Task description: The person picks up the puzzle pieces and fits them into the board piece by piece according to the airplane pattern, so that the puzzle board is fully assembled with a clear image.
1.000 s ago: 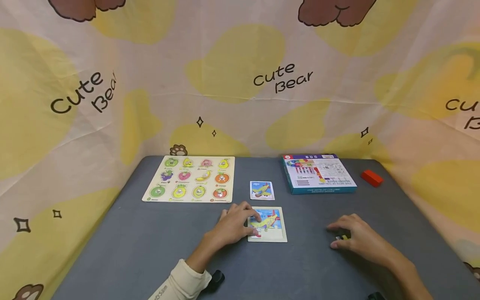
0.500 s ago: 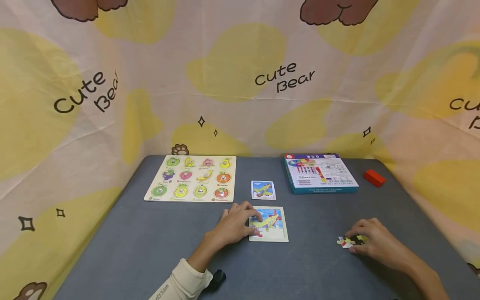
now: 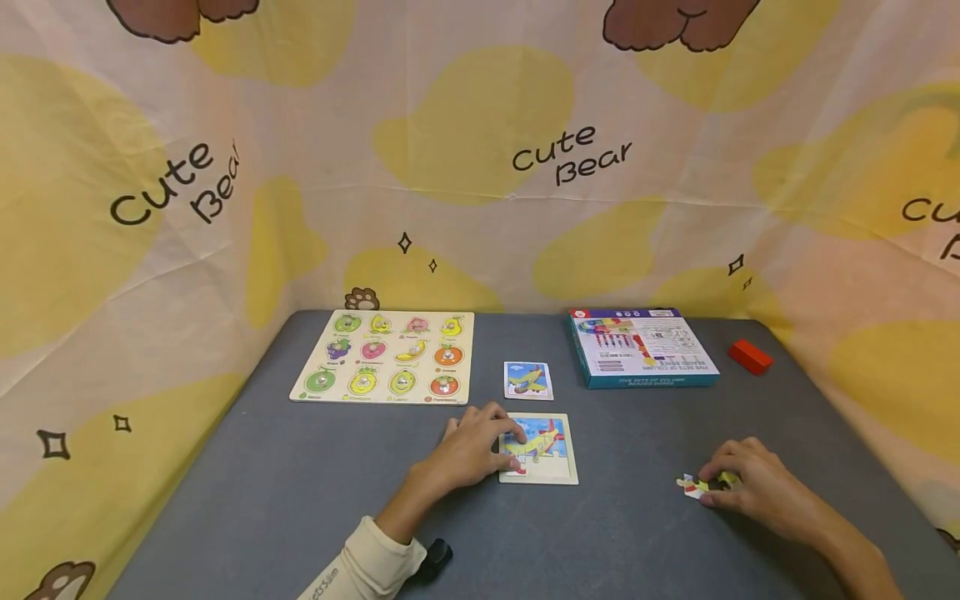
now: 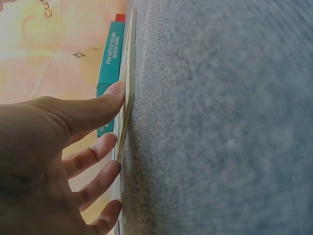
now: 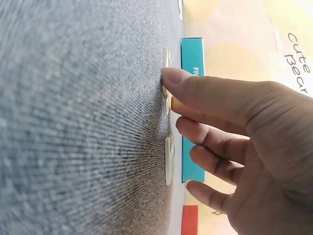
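An airplane jigsaw puzzle in a pale square tray (image 3: pixel 558 477) lies mid-table, its lower right part showing bare base. My left hand (image 3: pixel 468 446) rests over the tray's left side, thumb and fingertips touching it; in the left wrist view the thumb (image 4: pixel 105 105) lies at the tray's edge. At the right, my right hand (image 3: pixel 757 483) pinches a jigsaw puzzle piece (image 3: pixel 693 488) with red, white and yellow print between thumb and index finger, low at the table. Another piece (image 5: pixel 169 161) lies beside it under the hand, partly hidden in the head view.
Behind the tray lies an airplane picture card (image 3: pixel 528 381). A fruit peg board (image 3: pixel 386 358) is at the back left. At the back right are a teal-edged flat box (image 3: pixel 643 350) and a red block (image 3: pixel 750 357). A printed cloth (image 3: pixel 465 167) hangs around the table.
My right hand has shifted right and a little toward me, bringing the printed puzzle piece into sight at its fingertips. My left hand stays on the tray.
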Demonstrator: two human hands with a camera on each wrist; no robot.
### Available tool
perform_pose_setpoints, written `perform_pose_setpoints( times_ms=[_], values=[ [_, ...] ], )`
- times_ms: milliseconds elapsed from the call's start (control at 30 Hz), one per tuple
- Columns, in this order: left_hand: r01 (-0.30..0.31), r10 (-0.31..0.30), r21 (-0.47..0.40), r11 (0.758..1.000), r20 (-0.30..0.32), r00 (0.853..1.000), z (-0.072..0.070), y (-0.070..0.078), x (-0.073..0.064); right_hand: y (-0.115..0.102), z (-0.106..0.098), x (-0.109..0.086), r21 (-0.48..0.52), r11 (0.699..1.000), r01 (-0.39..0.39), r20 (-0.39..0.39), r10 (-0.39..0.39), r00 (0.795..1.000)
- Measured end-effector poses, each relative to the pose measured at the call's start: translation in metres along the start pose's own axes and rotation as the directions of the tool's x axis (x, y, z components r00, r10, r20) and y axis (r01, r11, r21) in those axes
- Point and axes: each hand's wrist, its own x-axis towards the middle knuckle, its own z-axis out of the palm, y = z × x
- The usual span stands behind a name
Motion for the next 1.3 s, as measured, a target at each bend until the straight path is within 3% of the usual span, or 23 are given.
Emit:
perform_pose_setpoints(
  times_ms=[367,933,1300],
  values=[
    [0.005,-0.005,-0.012,1.000,0.007,1.000,-0.001,0.001,-0.001,-0.002,-0.002,0.004,-0.025,0.997,-0.072,0.069,0.074,0.995],
    [-0.002,0.002,-0.013,1.000,-0.002,1.000,0.000,-0.001,0.000,-0.021,0.005,0.019,-0.004,0.999,0.046,0.012,-0.046,0.999],
    [-0.006,0.006,-0.023,1.000,0.002,1.000,0.000,-0.001,-0.001,-0.058,0.008,0.053,0.074,0.994,0.086,0.094,-0.093,0.991]
  ],
)
